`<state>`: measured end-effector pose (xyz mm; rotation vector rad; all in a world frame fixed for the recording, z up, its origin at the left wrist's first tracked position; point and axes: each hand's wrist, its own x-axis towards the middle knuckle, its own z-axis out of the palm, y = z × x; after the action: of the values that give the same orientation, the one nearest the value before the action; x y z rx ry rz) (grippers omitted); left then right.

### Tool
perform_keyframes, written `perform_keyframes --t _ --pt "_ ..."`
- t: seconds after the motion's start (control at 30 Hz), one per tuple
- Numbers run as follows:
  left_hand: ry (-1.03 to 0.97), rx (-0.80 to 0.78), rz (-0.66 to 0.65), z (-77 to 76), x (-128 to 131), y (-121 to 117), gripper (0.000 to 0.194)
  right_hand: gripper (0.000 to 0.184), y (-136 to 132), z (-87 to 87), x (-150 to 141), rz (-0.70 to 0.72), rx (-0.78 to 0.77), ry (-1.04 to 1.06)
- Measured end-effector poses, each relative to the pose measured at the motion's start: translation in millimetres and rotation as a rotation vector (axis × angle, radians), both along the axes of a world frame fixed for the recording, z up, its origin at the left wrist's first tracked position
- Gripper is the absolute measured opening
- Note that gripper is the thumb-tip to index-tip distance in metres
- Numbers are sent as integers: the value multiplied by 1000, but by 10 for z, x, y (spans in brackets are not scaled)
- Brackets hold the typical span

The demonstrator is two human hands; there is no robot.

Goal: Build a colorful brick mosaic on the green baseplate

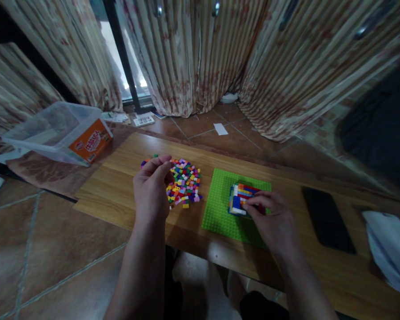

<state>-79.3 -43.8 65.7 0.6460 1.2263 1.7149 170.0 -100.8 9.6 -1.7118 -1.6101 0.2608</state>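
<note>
A loose pile of small colourful building bricks (183, 178) lies on the wooden bench. My left hand (152, 184) hovers over the pile's left side, thumb and forefinger pinched together; whatever is between them is too small or hidden to make out. On a green studded baseplate (216, 213) stands a low block structure (236, 202) of blue, white, orange, red and yellow bricks. My right hand (273, 213) reaches over it from the right, its thumb and fingers closed on a brick at the top. The fingers cover the structure's right part.
A black phone-like slab (327, 218) lies on the bench (113, 178) right of the baseplate, with a pale cloth-like bundle (388, 249) beyond it. A clear plastic bin (50, 144) with an orange label stands at the left. Curtains (193, 58) hang behind; papers (220, 129) lie on the tiled floor.
</note>
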Motion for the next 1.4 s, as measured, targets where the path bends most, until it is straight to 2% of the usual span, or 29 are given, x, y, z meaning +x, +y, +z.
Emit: perform_keyframes --t 0.13,0.27,0.33,0.4,0.5,0.6,0.77,0.97,1.17,1.4 --pt "0 1 16 17 -9 -5 16 17 -12 46 45 25 17 79" --pt "-5 12 10 10 -15 -6 15 17 -48 152 -47 -125 114 159" --pt "-17 15 6 1 -19 -4 15 15 -80 192 -162 -144 157 176" --pt "-25 9 8 -5 -26 -4 15 12 -121 211 -305 -83 191 162" --pt "-23 5 10 -6 -41 -9 15 8 -184 210 -534 112 204 74" --pt "-21 13 10 -5 -55 -17 14 11 -218 167 -748 290 178 37" --pt "-29 22 9 -12 -65 -23 14 14 -199 0 -1002 401 176 27" --pt "-30 12 4 -18 -78 -34 14 14 -135 -150 -1156 384 114 -39" --pt "-38 17 -1 -16 -117 -46 14 14 -55 -190 -1271 313 60 -137" --pt "-27 13 -11 -25 -131 -51 13 24 -23 -235 -1423 270 24 -291"
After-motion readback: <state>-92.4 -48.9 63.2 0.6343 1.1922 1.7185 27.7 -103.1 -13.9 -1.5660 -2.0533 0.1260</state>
